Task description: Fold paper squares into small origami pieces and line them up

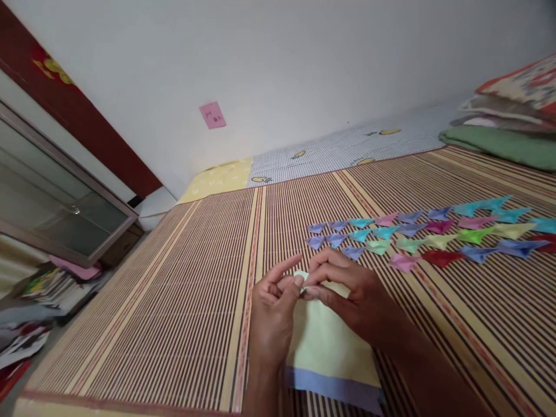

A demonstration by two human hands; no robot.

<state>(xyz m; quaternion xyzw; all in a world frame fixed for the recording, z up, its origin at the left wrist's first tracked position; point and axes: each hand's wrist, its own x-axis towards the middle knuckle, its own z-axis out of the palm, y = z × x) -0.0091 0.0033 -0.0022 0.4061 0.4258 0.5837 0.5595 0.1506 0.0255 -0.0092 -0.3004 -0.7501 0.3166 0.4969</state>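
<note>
Between my two hands is a small piece of pale green folded paper (300,280), mostly covered by fingers. My left hand (278,301) pinches it between thumb and fingers, with the index finger stretched upward. From the other side, the thumb and fingertips of my right hand (343,286) close on the paper's right edge. Beneath both hands lies a pale yellow sheet (332,341) with a blue-violet sheet (334,389) showing along its near edge. Beyond my right hand, several folded paper shapes (403,245) in blue, pink, green, red and yellow sit in rows.
A striped bamboo mat (174,289) covers the bed. Folded bedding (504,145) is stacked at the far right, and a pink note (212,115) hangs on the wall. To the left stand a glass-doored cabinet (56,185) and a pile of books (52,284).
</note>
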